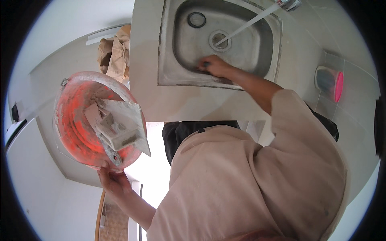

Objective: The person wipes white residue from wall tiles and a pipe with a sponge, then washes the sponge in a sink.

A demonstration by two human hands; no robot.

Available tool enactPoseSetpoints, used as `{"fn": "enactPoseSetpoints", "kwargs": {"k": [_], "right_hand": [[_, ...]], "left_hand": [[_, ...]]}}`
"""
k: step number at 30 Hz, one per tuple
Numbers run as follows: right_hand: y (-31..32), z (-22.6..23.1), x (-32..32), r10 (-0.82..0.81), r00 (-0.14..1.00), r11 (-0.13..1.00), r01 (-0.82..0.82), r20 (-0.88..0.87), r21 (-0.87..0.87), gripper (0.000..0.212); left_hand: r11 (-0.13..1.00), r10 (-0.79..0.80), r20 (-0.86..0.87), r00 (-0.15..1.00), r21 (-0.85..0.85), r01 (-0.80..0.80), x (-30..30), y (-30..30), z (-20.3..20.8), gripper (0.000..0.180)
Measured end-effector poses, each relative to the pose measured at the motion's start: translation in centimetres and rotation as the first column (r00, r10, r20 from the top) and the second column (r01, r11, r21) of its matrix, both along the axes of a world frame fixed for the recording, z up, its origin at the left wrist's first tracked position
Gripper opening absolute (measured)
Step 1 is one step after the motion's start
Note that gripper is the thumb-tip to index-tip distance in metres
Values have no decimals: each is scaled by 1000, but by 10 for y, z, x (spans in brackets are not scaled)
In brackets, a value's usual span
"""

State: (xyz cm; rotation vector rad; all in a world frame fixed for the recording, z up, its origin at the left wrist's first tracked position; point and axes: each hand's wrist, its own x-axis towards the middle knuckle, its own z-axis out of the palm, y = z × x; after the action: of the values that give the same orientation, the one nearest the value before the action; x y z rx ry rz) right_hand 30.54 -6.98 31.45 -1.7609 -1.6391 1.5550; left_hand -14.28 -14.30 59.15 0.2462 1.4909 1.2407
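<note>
My left hand grips the lower rim of an orange-red bucket, which is caked with pale dried residue. The bucket is off the counter's left side, its mouth tilted into view. Inside lie a plastering float with a flat pale plate and block handle, and a tool with a grey handle that has a hole at its end. My right hand is low in the steel sink, near its front wall, fingers curled. A small dark bit shows at the fingers; what it is I cannot make out.
Water runs from the tap at upper right toward the drain. A dark-rimmed round piece rests in the sink's far left. Brown paper bags stand beside the counter. At right is a clear container with a pink lid.
</note>
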Motion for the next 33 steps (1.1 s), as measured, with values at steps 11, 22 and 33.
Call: {"fn": "enactPoseSetpoints", "kwargs": {"k": [11,22,33], "right_hand": [[-88,60,45,12,1000,871,-21,21,490,21],[-73,41,24,-173,961,871,47,216,490,32],[129,23,-10,-733,-115,303,828,-671,-473,20]], "left_hand": [[1000,-2,-74,997,10,3,4,2,1,55],[999,-2,-67,998,52,5,-11,2,-12,54],[985,-152,35,988,85,149,-39,7,-34,55]]}}
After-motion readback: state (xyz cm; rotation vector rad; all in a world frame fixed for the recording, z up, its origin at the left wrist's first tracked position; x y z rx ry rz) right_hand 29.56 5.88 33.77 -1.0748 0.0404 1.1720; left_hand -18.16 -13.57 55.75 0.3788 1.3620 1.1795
